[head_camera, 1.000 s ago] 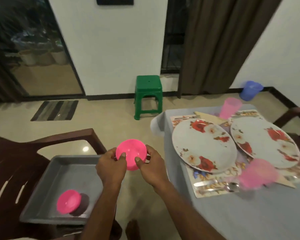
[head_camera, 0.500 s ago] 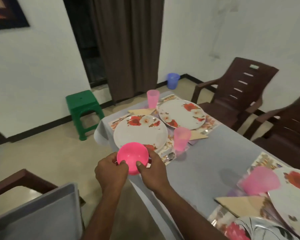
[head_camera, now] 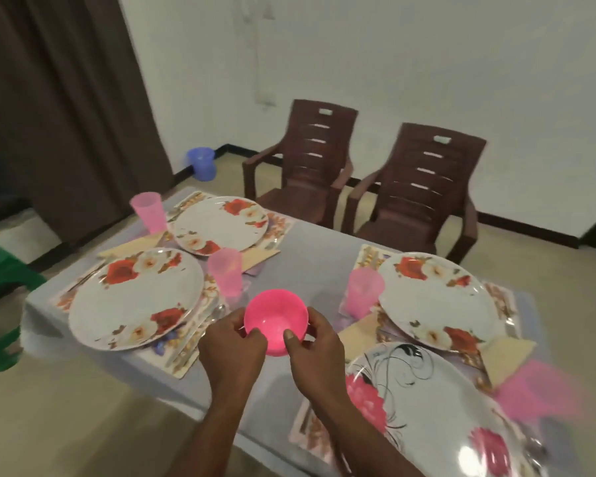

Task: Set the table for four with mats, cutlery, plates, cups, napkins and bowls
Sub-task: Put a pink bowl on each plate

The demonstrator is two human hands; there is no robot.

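A small, round, bright pink plastic bowl is held in the air over the near middle of a rectangular table covered with a pale grey cloth. Both hands hold it by the rim: the left hand has its fingers curled round the bowl's left side with the thumb over the edge, and the right hand mirrors this on the right side, thumb tip pressed just inside the rim. The bowl tilts slightly toward the viewer, and its inside looks empty.

Judging by its thin, glossy walls, the bowl is probably light, stiff and not fragile, though smooth enough to slip, so a pinch at the rim or a cupped hand under the base seems the safest hold.

Four large white floral plates sit on patterned mats, and all appear empty: one at near left, one at far left, one at far right and one at near right. Three translucent pink plastic cups stand upright beside the plates, at far left, centre and right of centre; what is in them cannot be told. A pink blur at the right edge may be a fourth cup. Cream folded napkins lie beside the plates. No bowl rests on the table yet.
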